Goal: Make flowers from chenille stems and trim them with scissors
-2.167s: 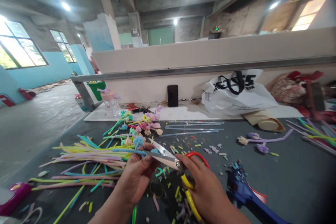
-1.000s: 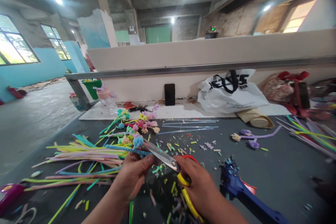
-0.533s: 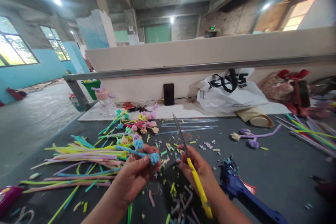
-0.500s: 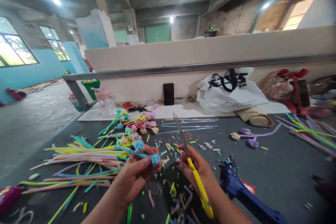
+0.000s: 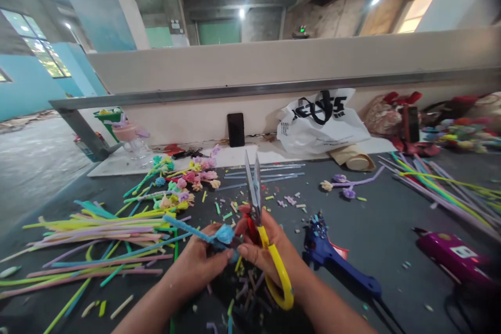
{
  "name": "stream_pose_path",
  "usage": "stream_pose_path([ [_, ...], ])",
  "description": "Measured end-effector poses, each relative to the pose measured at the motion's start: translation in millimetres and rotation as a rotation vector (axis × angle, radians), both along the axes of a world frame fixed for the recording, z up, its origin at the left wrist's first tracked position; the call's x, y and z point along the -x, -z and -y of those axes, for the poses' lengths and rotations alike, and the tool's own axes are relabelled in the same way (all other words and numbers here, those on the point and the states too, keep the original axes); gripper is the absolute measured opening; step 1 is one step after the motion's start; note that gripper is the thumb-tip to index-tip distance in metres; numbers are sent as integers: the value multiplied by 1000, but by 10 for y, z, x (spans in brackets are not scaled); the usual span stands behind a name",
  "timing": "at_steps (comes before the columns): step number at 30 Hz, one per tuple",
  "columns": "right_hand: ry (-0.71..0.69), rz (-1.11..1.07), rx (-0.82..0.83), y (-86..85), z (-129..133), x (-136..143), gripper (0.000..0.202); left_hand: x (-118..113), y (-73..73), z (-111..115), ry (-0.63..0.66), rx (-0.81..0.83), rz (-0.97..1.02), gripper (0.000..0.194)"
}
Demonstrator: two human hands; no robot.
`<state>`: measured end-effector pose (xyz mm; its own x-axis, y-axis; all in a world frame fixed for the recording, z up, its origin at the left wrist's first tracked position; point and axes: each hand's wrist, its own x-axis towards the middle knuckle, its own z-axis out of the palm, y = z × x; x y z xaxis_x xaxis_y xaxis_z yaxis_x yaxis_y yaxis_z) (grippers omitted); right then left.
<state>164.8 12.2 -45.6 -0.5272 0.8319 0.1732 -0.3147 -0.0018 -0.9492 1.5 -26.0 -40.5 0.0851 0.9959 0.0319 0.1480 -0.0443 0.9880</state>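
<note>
My left hand (image 5: 203, 258) pinches a blue fuzzy-stemmed flower (image 5: 224, 234), whose blue stem points up and to the left. Close on its right, my right hand (image 5: 270, 250) is closed around yellow-handled scissors (image 5: 282, 282). The scissor blades point up, slightly parted, and a bit of red handle shows between the fingers. The fingertips of both hands nearly meet at the flower's lower side; the contact there is blurred. Left of my hands lies a pile of coloured fuzzy stems (image 5: 117, 235). Finished-looking small flowers (image 5: 191, 180) lie just behind it.
Cut scraps (image 5: 250, 292) litter the dark table. To the right are a blue glue gun (image 5: 344, 266), a magenta tool (image 5: 450, 253), a purple flower stem (image 5: 364, 180) and more stems (image 5: 442, 188). A phone (image 5: 236, 130), white bag (image 5: 321, 125) and pink-lidded cup (image 5: 133, 141) stand behind.
The view has shifted right. The scissor blades have parted and swung more upright, with red handle now showing. My right hand has come closer to my left hand and the blue flower.
</note>
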Motion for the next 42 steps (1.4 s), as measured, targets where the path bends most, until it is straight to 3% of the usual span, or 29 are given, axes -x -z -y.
stream_pose_path([
  [5,13,44,4,-2,30,15,55,-113,-35,20,21,-79,34,27],
  [10,30,91,-10,26,4,28,49,-148,-14,15,107,-197,-131,31],
  [17,155,100,-26,82,-62,11,54,-71,66,-1,-29,-190,-113,19],
  [26,232,177,-80,17,-100,-23,52,-66,-80,21,-22,-391,-338,20],
  [35,187,172,-62,117,-154,-46,51,-112,90,-52,-64,-208,108,25],
  [42,218,77,16,75,-168,-65,49,-98,243,-115,-202,-13,342,24],
])
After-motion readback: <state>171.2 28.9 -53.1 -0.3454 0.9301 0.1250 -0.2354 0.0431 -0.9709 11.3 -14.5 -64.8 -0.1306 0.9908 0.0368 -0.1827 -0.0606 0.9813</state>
